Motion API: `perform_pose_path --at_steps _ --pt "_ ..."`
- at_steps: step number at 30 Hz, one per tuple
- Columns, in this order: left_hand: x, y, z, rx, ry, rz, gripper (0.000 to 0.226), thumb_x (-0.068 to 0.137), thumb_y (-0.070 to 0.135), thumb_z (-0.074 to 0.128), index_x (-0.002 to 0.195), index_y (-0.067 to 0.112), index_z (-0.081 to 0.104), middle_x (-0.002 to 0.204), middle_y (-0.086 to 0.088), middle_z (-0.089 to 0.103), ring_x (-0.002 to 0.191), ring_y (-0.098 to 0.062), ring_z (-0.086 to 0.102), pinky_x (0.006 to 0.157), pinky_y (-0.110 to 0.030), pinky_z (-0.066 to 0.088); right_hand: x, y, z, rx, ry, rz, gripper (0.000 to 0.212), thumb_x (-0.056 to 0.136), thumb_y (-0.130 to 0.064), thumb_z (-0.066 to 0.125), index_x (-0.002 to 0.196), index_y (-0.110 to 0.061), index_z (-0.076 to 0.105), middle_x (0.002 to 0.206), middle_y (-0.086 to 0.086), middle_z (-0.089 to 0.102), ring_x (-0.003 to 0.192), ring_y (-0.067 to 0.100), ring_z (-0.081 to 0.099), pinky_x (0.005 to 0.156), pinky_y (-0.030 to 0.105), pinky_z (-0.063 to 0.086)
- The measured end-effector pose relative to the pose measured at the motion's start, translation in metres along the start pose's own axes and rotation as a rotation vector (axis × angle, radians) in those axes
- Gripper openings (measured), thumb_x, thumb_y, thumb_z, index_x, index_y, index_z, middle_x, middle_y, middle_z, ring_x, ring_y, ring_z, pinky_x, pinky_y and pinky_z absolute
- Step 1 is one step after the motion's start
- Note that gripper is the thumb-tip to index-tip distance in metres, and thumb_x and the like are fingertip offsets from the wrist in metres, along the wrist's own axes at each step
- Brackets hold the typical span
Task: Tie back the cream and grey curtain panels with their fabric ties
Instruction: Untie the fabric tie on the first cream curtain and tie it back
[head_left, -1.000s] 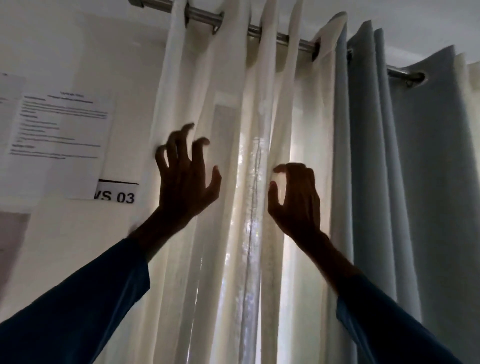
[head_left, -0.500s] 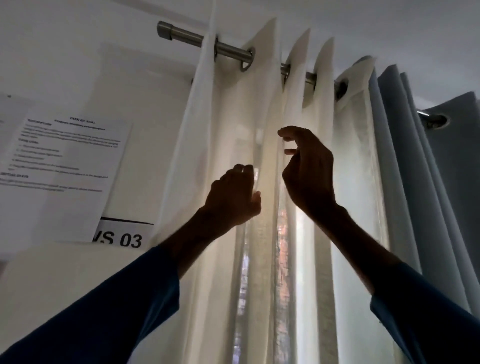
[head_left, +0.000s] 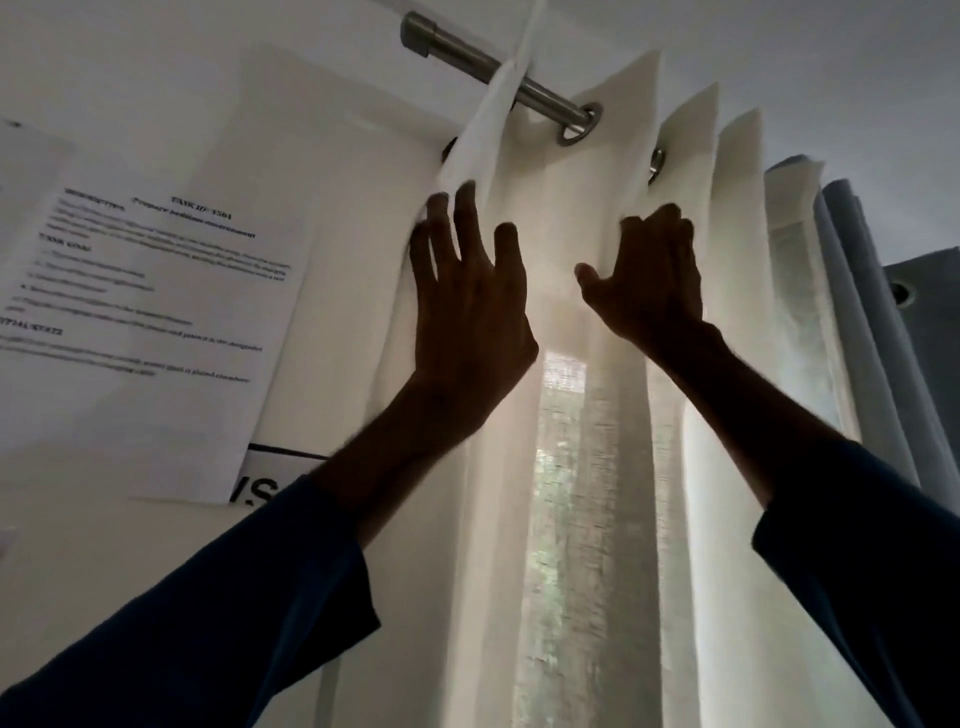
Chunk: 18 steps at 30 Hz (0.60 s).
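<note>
Reaching: both hands are up at the head of the cream panel (head_left: 566, 218), close under the rod (head_left: 467, 54).
Left hand (head_left: 467, 301): grip spread, fingers straight, laid flat on the panel's outer edge fold.
Right hand (head_left: 649, 280): fingers bent into a pleat, thumb held apart; cannot tell whether the grip has cloth in it.
Cream panel: hangs by eyelets (head_left: 579, 124) on the rod, bunched in deep pleats. Daylight shows through, so probably thin, light and soft.
Grey panel (head_left: 857, 322): just beside the cream one on the right. Opaque, likely heavier.
Ties: none in view.
Handling (judgement): limp cloth, nothing stiff to push against; it sags and slips out of a loose hold.
Hold point (judgement): lower down, where the pleats gather freely. One hand rings the bundle, the other wraps the tie.
Risk: tugging near the eyelets loads the rod.
</note>
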<state>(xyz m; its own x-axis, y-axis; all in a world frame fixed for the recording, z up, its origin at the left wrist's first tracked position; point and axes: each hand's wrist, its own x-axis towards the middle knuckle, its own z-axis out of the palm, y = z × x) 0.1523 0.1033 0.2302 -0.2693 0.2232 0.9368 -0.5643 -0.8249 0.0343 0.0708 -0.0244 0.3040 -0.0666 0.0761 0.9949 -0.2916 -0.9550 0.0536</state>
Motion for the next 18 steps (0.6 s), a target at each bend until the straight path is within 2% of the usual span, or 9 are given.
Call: perform_pose_path --at_steps 2,5,7,8,10,11,13,15,18 --pt "0.001 -0.006 0.006 -0.013 0.074 -0.008 0.059 0.083 0.021 0.067 0.137 0.011 0.047 0.16 -0.023 0.026 0.148 -0.041 0.025 0.119 -0.05 0.028 0.0 -0.008 -0.002 0.032 -0.017 0.011 0.048 0.092 -0.041 0.065 0.117 -0.001 0.051 0.127 0.017 0.051 0.121 0.033 0.049 0.089 0.036 0.042" --pt "-0.001 -0.014 0.009 -0.015 0.205 -0.06 0.063 0.081 0.015 0.066 0.141 0.014 0.048 0.159 -0.024 0.03 0.145 -0.04 0.032 0.115 -0.048 0.032 -0.002 -0.012 -0.001 0.118 -0.047 0.109 0.043 0.092 -0.032 0.067 0.117 0.0 0.052 0.123 0.015 0.058 0.116 0.032 0.056 0.083 0.033 0.042" --pt "-0.005 -0.014 0.011 -0.025 0.174 -0.128 0.074 0.079 0.019 0.069 0.147 0.014 0.041 0.16 -0.024 0.027 0.142 -0.039 0.037 0.111 -0.05 0.036 -0.01 -0.009 0.001 0.176 -0.04 0.157 0.033 0.09 -0.025 0.067 0.109 -0.001 0.055 0.114 0.017 0.062 0.107 0.036 0.062 0.079 0.035 0.049" --pt "-0.009 -0.014 0.014 -0.053 0.141 -0.142 0.078 0.081 0.022 0.069 0.151 0.012 0.036 0.161 -0.023 0.026 0.137 -0.037 0.043 0.106 -0.05 0.042 -0.016 -0.007 0.002 0.182 -0.044 0.17 0.027 0.09 -0.021 0.065 0.105 -0.001 0.056 0.11 0.017 0.063 0.1 0.036 0.063 0.076 0.035 0.051" --pt "-0.018 -0.012 0.022 -0.156 0.096 -0.145 0.08 0.086 0.02 0.07 0.154 0.007 0.029 0.158 -0.019 0.033 0.117 -0.029 0.061 0.085 -0.041 0.056 -0.034 -0.006 0.005 0.138 -0.081 0.163 0.018 0.092 -0.01 0.057 0.106 0.001 0.055 0.108 0.017 0.06 0.093 0.033 0.059 0.073 0.036 0.049" --pt "-0.024 -0.011 0.024 -0.197 0.082 -0.151 0.08 0.086 0.017 0.072 0.153 0.006 0.029 0.153 -0.017 0.043 0.104 -0.025 0.067 0.074 -0.032 0.057 -0.046 -0.006 0.006 0.1 -0.108 0.131 0.018 0.092 -0.003 0.053 0.109 0.002 0.054 0.11 0.017 0.058 0.094 0.032 0.056 0.075 0.039 0.048" --pt "-0.037 -0.006 0.024 -0.193 0.067 -0.159 0.075 0.085 0.012 0.074 0.15 0.004 0.037 0.132 -0.01 0.062 0.078 -0.017 0.07 0.056 -0.023 0.044 -0.075 -0.005 0.01 0.035 -0.147 0.043 0.025 0.091 0.004 0.047 0.115 0.003 0.053 0.114 0.018 0.057 0.1 0.032 0.053 0.08 0.038 0.043" --pt "-0.055 0.0 0.021 -0.129 0.051 -0.131 0.064 0.086 0.011 0.071 0.145 0.006 0.046 0.11 -0.004 0.069 0.061 -0.014 0.066 0.048 -0.023 0.038 -0.106 -0.001 0.014 0.041 -0.145 0.007 0.024 0.092 0.006 0.046 0.114 0.001 0.053 0.108 0.017 0.059 0.093 0.028 0.052 0.073 0.035 0.038" --pt "-0.093 0.008 0.019 -0.093 0.019 -0.082 0.042 0.091 0.008 0.064 0.132 0.01 0.057 0.096 -0.002 0.069 0.052 -0.015 0.06 0.047 -0.024 0.036 -0.156 0.004 0.02 0.055 -0.143 -0.025 0.018 0.093 0.008 0.047 0.106 -0.003 0.055 0.085 0.011 0.061 0.072 0.023 0.055 0.069 0.036 0.05"
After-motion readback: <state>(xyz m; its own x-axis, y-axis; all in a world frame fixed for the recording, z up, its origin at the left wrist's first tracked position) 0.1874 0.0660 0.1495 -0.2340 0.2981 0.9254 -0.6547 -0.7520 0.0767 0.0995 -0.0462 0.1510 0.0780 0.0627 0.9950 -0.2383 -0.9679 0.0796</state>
